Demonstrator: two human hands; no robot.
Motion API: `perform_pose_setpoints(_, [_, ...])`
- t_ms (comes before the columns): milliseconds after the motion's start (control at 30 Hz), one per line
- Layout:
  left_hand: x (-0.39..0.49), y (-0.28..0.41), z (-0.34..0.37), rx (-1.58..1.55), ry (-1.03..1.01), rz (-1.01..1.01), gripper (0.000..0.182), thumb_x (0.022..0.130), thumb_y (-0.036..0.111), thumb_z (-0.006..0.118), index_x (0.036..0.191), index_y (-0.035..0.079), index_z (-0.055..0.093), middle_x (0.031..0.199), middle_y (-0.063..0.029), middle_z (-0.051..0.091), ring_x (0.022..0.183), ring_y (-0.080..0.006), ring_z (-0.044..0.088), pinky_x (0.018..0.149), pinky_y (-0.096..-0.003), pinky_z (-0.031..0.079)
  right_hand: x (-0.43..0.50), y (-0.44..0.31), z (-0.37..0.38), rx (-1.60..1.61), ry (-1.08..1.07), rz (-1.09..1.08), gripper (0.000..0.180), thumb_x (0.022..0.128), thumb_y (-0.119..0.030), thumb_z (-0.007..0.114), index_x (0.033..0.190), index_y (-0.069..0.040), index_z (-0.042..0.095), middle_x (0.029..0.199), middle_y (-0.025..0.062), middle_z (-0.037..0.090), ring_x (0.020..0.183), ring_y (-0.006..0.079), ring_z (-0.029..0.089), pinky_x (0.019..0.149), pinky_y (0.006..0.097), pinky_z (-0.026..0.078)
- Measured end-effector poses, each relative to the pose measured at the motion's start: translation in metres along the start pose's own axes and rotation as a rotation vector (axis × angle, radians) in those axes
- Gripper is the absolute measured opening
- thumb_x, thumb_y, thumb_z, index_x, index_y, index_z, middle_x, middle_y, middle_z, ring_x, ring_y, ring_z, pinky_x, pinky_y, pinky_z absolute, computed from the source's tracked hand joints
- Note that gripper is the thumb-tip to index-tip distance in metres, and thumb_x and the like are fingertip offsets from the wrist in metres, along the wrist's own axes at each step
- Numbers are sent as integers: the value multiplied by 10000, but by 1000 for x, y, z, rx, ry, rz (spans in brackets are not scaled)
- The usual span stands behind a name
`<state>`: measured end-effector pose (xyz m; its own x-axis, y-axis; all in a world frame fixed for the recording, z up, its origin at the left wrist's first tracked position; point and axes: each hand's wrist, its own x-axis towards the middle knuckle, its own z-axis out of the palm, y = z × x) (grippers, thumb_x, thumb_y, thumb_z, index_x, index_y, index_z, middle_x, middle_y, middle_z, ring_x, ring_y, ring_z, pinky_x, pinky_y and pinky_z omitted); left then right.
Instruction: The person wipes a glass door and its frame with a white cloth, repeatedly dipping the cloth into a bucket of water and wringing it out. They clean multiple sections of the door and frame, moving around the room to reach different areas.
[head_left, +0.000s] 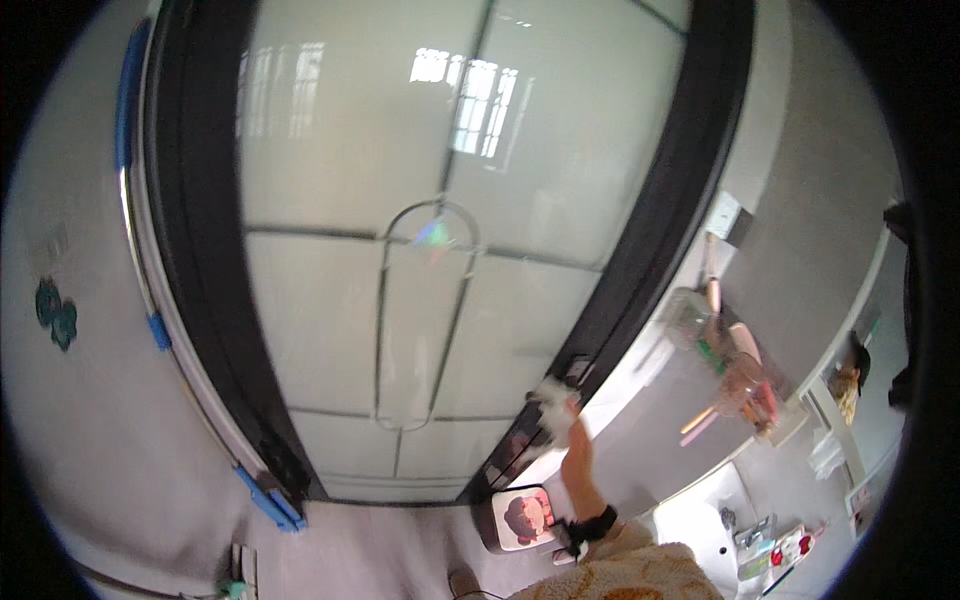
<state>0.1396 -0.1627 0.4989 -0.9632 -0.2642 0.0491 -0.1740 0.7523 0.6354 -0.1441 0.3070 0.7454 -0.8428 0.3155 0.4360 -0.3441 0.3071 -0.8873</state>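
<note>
My right hand (578, 450) reaches out from a fluffy beige sleeve (637, 574), with a dark band (596, 523) around the wrist. Bunched in its fingers is a white cloth or tissue (555, 409), blurred. The cloth is at the dark frame's right side, near the door handle or lock area, and covers part of it; whether it touches cannot be told. Before me stands a door with frosted glass panels (322, 322) and a dark frame (202, 225). Dark lines and a long rounded loop pattern the glass. My left hand is out of view.
A blue-ended mop (157, 330) leans along the left wall. Below my right hand is a bin (525, 517) with a cartoon face on top. A wall rack (739, 375) holds cups and brushes beside a white washbasin (690, 517). A shoe (465, 581) shows below.
</note>
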Motion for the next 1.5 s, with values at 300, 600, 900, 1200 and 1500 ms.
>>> perform_pose_setpoints(300, [10, 24, -30, 138, 6, 48, 420, 765, 159, 610, 1173, 84, 539, 1091, -154, 574, 985, -320, 542, 823, -458, 457, 318, -300, -87, -646, 564, -1165, 484, 969, -221, 333, 1409, -26, 276, 1470, 220, 205, 1374, 351, 168, 1121, 442, 95])
perform_pose_setpoints(600, [17, 67, -14, 52, 47, 89, 408, 779, 143, 593, 1179, 79, 547, 1098, -149, 587, 996, -327, 544, 836, -452, 453, 327, -174, -69, -1141, 471, -991, 602, 861, -238, 447, 1389, 0, 286, 1427, 250, 276, 1323, 395, 261, 1078, 521, 182])
perform_pose_setpoints(900, [48, 79, 29, 79, -10, 175, 411, 780, 153, 575, 1187, 100, 555, 1121, -141, 587, 1025, -327, 538, 889, -410, 441, 182, 7, -72, -1334, -393, -704, 414, 852, -337, 526, 1250, -220, 518, 1266, 32, 513, 1185, 242, 455, 1010, 421, 336])
perform_pose_setpoints(1200, [53, 107, 26, 168, -33, 101, 420, 766, 130, 571, 1185, 112, 561, 1138, -146, 585, 1034, -336, 533, 891, -405, 442, 349, -219, -71, -866, 619, -981, 524, 872, -233, 489, 1321, 10, 369, 1364, 285, 339, 1100, 431, 467, 931, 490, 359])
perform_pose_setpoints(1500, [58, 92, 53, 5, 70, 149, 428, 710, 134, 617, 1136, 116, 577, 1073, -130, 605, 980, -327, 556, 855, -412, 460, 228, -90, -58, -983, 73, -991, 555, 838, -227, 490, 1329, 13, 399, 1307, 344, 373, 1216, 493, 363, 1003, 524, 303])
